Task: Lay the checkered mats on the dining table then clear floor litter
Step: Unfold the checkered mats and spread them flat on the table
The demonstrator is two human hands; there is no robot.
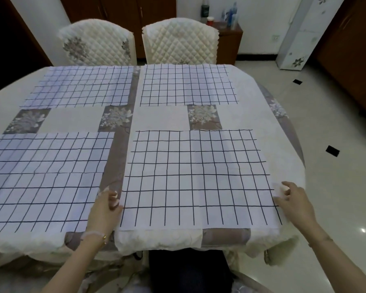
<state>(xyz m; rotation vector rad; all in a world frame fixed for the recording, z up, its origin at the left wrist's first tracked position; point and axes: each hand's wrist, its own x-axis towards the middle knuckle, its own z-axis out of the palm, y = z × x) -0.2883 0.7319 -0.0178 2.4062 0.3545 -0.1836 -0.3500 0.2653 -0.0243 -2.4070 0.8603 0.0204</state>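
Four white checkered mats lie flat on the dining table (163, 117), which wears a cream and grey floral cloth. The far-left mat (80, 87) and far-right mat (186, 84) sit by the chairs. The near-left mat (44, 178) lies beside the near-right mat (197, 178). My left hand (106, 208) grips the near-right mat's left edge with curled fingers. My right hand (294, 199) pinches the same mat's right edge near the table's rim.
Two quilted cream chairs (97, 43) (180, 41) stand at the far side. A wooden side cabinet (230, 43) with bottles is behind them, a white floral fridge (298, 39) to its right. Small dark squares (332, 151) (297, 81) mark the glossy floor on the right.
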